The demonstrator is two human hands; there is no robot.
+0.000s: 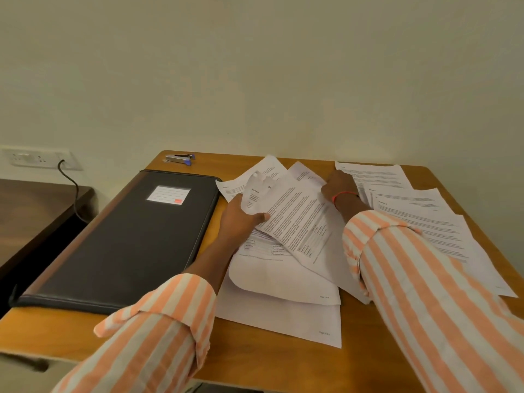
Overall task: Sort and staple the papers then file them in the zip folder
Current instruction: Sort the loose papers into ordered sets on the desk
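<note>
A loose pile of printed sheets (286,268) covers the middle of the wooden table (368,350). My left hand (241,219) pinches the left edge of a lifted, bent sheet (295,217), thumb on top. My right hand (338,185) grips the far right part of the same raised papers, fingers curled under them. More printed sheets (419,214) lie spread flat to the right. The black zip folder (127,236) lies closed on the table's left side, label up. A small grey and blue stapler (180,159) sits at the far left corner, beyond the folder.
The table stands against a plain wall. A wall socket (37,158) with a black cable (72,188) plugged in is at the left, above a dark lower surface (34,214). Bare wood shows along the table's near edge.
</note>
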